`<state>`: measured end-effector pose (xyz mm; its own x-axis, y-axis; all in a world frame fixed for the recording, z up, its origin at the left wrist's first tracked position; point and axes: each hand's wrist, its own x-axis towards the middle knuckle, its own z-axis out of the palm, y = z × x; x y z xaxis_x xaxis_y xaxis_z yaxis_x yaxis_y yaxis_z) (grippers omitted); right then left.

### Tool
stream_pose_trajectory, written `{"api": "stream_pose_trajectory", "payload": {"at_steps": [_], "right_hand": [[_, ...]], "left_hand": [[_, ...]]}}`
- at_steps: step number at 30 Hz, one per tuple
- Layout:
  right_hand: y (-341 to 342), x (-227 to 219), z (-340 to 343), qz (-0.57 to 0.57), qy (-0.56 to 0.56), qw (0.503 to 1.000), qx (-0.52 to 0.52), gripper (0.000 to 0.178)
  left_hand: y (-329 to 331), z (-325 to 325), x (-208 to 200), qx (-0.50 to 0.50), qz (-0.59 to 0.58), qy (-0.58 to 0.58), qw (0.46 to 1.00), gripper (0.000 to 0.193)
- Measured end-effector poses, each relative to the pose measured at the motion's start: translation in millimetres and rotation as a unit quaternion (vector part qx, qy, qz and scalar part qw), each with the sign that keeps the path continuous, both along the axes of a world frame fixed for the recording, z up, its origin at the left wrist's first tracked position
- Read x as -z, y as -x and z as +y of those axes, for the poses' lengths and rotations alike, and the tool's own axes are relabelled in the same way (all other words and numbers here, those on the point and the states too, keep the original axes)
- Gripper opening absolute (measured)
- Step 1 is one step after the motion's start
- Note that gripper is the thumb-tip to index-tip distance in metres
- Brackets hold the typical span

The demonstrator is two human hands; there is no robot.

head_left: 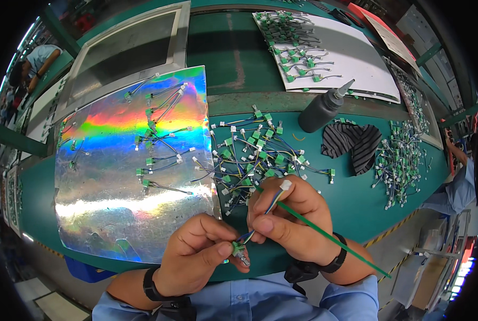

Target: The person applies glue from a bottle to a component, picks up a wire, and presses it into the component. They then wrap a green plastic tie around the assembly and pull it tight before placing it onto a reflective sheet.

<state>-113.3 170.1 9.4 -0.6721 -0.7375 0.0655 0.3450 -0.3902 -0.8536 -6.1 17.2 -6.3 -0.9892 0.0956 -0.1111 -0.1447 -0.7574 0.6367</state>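
At the lower centre of the frame, the person's left hand (199,255) pinches a small wired part with a green plastic block (238,247) and a metal barrel end, thumb and fingers closed on the block. The right hand (295,219), just beside it, grips the same part's blue, yellow and white wires between thumb and forefinger; their white plug (285,185) pokes up above the fingers. A long, thin green strip (330,238) also runs through the right hand, slanting toward the lower right; how firmly it is held I cannot tell.

Just above the hands, mid-frame, lies a tangled heap of similar green-and-white wired parts (279,159). To its left, a shiny silver rainbow-sheened sheet (97,208) carries more in loose rows, and at upper right a flat white board (357,64) bears others. Right of centre, a dark bottle with a tapered grey nozzle (319,113) stands near a black-and-grey striped cloth (351,140); beyond the cloth lies a second heap of wired parts (398,160).
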Motion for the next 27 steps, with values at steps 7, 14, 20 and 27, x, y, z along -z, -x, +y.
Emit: {"api": "stream_pose_trajectory", "payload": {"at_steps": [7,14,20,27], "right_hand": [[4.1,0.0,2.0,0.053,0.061,0.997,-0.008,0.018],[6.5,1.2,3.6,0.159,0.022,0.987,0.018,0.021],[4.3,0.4,0.2,0.136,0.027,0.99,0.018,0.021],[3.3,-8.1,-1.8,0.029,0.026,0.999,0.008,0.019]], "left_hand": [[-0.8,1.4,-3.8,0.002,-0.01,0.034,0.999,0.022],[-2.0,2.2,-5.5,-0.067,0.078,0.145,0.984,0.024],[-0.6,-6.6,-1.2,-0.086,0.238,0.34,0.906,0.031],[-1.6,2.5,-6.1,-0.061,0.118,0.214,0.968,0.032]]}}
